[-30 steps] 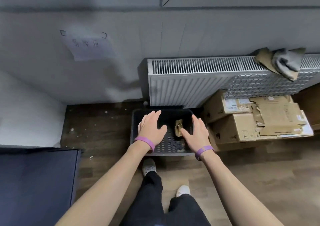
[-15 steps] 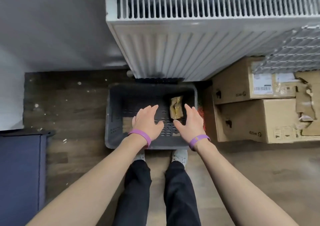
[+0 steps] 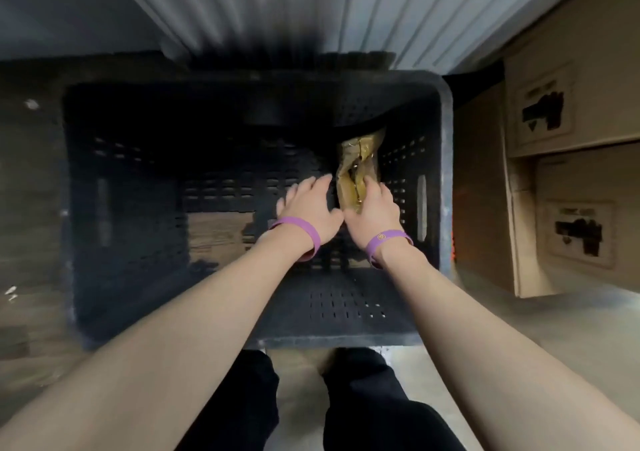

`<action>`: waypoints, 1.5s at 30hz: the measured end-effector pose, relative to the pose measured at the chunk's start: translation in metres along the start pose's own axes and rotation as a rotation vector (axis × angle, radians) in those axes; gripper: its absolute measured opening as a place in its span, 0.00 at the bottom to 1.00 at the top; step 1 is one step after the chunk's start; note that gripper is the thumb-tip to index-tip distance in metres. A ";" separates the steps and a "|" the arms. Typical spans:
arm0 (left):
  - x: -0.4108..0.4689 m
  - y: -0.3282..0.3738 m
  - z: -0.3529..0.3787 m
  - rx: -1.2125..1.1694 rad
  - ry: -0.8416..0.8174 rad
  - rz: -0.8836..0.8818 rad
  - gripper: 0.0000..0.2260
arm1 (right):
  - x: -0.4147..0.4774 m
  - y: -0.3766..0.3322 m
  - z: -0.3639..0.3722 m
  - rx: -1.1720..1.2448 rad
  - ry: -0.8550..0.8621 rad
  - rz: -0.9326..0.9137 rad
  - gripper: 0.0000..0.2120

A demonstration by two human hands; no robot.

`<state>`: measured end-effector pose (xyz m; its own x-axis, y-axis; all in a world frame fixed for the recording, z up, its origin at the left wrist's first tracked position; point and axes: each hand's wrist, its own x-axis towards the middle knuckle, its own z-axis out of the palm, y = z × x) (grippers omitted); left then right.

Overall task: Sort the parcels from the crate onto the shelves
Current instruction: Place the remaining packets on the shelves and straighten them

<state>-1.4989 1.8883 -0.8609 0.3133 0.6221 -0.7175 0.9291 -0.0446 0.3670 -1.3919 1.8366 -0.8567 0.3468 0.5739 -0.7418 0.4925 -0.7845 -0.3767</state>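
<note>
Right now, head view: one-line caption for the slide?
Inside the dark crate: right hand on the gold parcel by the right wall, left hand open beside it.

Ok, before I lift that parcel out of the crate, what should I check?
1. Right hand on the parcel: ok, fingers lie on its near end.
2. Grip closed round it: cannot tell, too blurred.
3. Left hand helping: not ok, open beside the parcel, holding nothing.
4. Way up out of the crate: ok, nothing above the parcel.
5. Shelves to place it on: cannot tell, not in view.
</note>
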 end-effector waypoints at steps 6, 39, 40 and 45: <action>0.064 -0.003 0.030 -0.209 -0.028 -0.038 0.32 | 0.058 0.019 0.016 0.094 0.037 0.030 0.35; -0.420 0.140 -0.391 -1.550 0.327 -0.275 0.29 | -0.439 -0.251 -0.286 0.467 0.238 -0.360 0.50; -0.431 0.143 -0.398 -1.600 0.328 -0.257 0.29 | -0.451 -0.260 -0.294 0.609 0.135 -0.296 0.50; -0.476 0.152 -0.428 -1.693 0.312 -0.151 0.28 | -0.488 -0.300 -0.326 0.891 -0.124 -0.215 0.32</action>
<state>-1.5901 1.9198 -0.2107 0.0131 0.6680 -0.7441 -0.3410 0.7025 0.6247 -1.4488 1.8683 -0.2011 0.2056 0.7395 -0.6410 -0.2771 -0.5842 -0.7628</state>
